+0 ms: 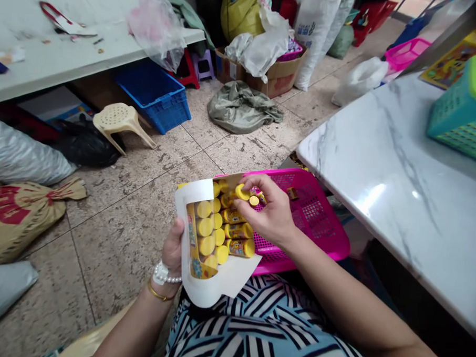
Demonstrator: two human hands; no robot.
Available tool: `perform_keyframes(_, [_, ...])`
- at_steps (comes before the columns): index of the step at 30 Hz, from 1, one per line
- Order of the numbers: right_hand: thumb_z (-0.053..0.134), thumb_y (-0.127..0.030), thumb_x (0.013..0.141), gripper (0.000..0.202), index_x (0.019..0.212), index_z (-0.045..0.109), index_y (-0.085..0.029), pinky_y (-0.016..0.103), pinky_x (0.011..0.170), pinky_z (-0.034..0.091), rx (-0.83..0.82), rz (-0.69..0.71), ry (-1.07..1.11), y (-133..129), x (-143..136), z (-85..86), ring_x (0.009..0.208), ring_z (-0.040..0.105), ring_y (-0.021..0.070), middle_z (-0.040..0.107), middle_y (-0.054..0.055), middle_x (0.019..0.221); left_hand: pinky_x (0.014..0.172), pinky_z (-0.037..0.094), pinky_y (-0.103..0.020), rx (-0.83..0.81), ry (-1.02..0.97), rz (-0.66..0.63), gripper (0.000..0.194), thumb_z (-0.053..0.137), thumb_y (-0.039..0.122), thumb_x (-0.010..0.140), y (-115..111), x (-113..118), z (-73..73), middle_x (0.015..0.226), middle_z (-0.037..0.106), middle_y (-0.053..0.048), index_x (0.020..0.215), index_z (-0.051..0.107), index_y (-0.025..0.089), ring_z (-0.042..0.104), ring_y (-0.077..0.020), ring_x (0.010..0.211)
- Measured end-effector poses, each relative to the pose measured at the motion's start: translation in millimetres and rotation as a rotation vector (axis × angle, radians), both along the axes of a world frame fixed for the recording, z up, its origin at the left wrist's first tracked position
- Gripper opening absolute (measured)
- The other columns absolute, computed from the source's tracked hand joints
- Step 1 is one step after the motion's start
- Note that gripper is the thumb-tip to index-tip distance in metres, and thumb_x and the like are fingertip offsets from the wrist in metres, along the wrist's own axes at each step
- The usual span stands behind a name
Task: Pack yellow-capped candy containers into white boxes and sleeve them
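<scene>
Two hands of mine are at work on a white windowed carton (200, 190) packed with small yellow-capped canisters (205, 227). My left hand (172, 246) grips the carton by its outer side, steadying it at a tilt above my patterned clothing (255, 332). Along the window the canisters show their round caps; nearer its open side, several lie lengthwise with printed labels showing.

My right hand (274, 211) reaches over that open side, thumb and fingers (257, 180) closed on the yellow cap of one canister (242, 191). I judge this to be the handling of a single canister at the edge of the rows; whether it is going in or coming out, I cannot tell. Moving it well would call for a light pinch, the canister kept in line with its neighbours, and a firm left hand so the rows don't slide.

To the right of the carton, and partly beneath it, is a magenta plastic basket (328, 224), with a loose canister (292, 193) near its far rim and another yellow cap (254, 201) just beside my fingers. Farther right of the carton is a marble-patterned counter (373, 147) bearing a teal-and-green basket (454, 111). Beyond the carton, a crumpled grey-green sack (241, 107) lies on the floor (142, 200).
</scene>
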State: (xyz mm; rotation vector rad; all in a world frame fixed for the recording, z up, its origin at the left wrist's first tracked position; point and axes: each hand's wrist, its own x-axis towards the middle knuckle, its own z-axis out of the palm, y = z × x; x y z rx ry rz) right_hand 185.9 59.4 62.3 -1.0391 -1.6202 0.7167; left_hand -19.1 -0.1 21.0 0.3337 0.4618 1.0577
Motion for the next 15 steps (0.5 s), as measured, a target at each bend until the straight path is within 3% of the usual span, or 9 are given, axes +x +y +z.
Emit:
perform_keyframes(5, [0.064, -0.025, 0.089, 0.01, 0.098, 0.067, -0.022, 0.045, 0.102, 0.047, -0.01, 0.062, -0.106, 2, 27, -3.7, 0.115, 0.063, 0.023, 0.069, 0.01, 0.12, 0.112, 0.045, -0.05, 0.036, -0.075, -0.047, 0.044, 0.06, 0.051, 0.092, 3, -4, 1.0, 0.11, 0.079, -0.006, 0.124, 0.069, 0.022, 0.066, -0.0305, 0.119])
perform_keyframes(8, [0.063, -0.025, 0.091, 0.008, 0.094, 0.069, -0.021, 0.037, 0.086, 0.053, -0.062, 0.056, -0.077, 8, 36, 0.4, 0.094, 0.068, 0.0191, 0.074, 0.006, 0.099, 0.11, 0.047, -0.048, 0.041, -0.104, -0.059, 0.042, 0.06, 0.048, 0.092, 2, -4, -2.4, 0.111, 0.078, -0.007, 0.125, 0.069, 0.021, 0.068, -0.0291, 0.117])
perform_keyframes(12, [0.07, -0.022, 0.084, 0.003, 0.081, 0.07, -0.021, 0.031, 0.074, 0.049, 0.032, 0.179, -0.259, 11, 30, 10.4, 0.075, 0.062, 0.0156, 0.069, 0.001, 0.076, 0.11, 0.048, -0.045, 0.014, -0.099, 0.003, 0.046, 0.056, 0.049, 0.094, -2, -4, -8.8, 0.123, 0.074, -0.008, 0.13, 0.065, 0.021, 0.066, -0.0273, 0.12])
perform_keyframes(15, [0.067, -0.027, 0.088, 0.012, 0.08, 0.069, -0.019, 0.027, 0.066, 0.048, -0.105, 0.267, -0.228, 17, 29, 7.8, 0.069, 0.062, 0.0136, 0.068, 0.0, 0.073, 0.111, 0.046, -0.049, 0.022, -0.094, -0.06, 0.046, 0.055, 0.05, 0.095, -3, -7, -10.5, 0.12, 0.076, -0.009, 0.129, 0.066, 0.021, 0.068, -0.0287, 0.118])
